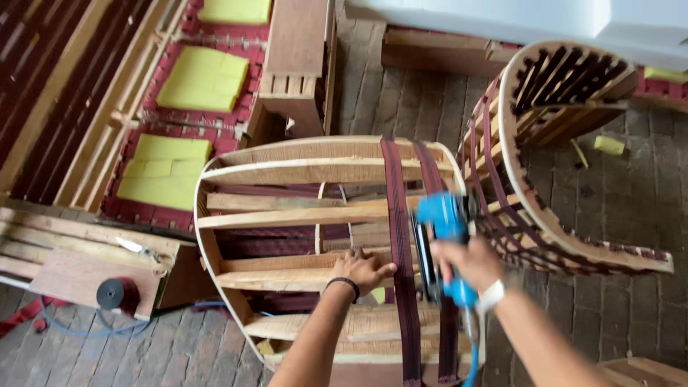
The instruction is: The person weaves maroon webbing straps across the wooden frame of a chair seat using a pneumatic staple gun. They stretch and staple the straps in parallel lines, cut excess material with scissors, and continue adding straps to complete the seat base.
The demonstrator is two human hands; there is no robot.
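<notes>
Wooden chair frame (287, 215), curved and slatted, lying on a brick floor (631, 208), seen from above. Two dark maroon webbing straps (398, 236) running lengthwise over the slats, from the far rim toward the near edge.

Left hand (360, 269), black band at the wrist, palm down on a slat, fingers (355, 254) loosely spread and flat on the wood; thumb pointing right, tip touching the left edge of the nearer strap. Strap lying just beside the fingers, not pinched between them.

Right hand (469, 264), white band at the wrist, wrapped around the handle of a blue staple gun (444, 226), fingers closed tight on the grip; motion blur hiding finer detail. Gun body just right of the straps, over the frame's right rim, with a blue hose (471, 365) trailing down from the handle.

Second curved frame (559, 143), already webbed, standing to the right. Yellow foam pads (204, 79) on red bases at upper left. Roll of dark webbing (115, 294) on a wooden pallet (64, 244) at left.
</notes>
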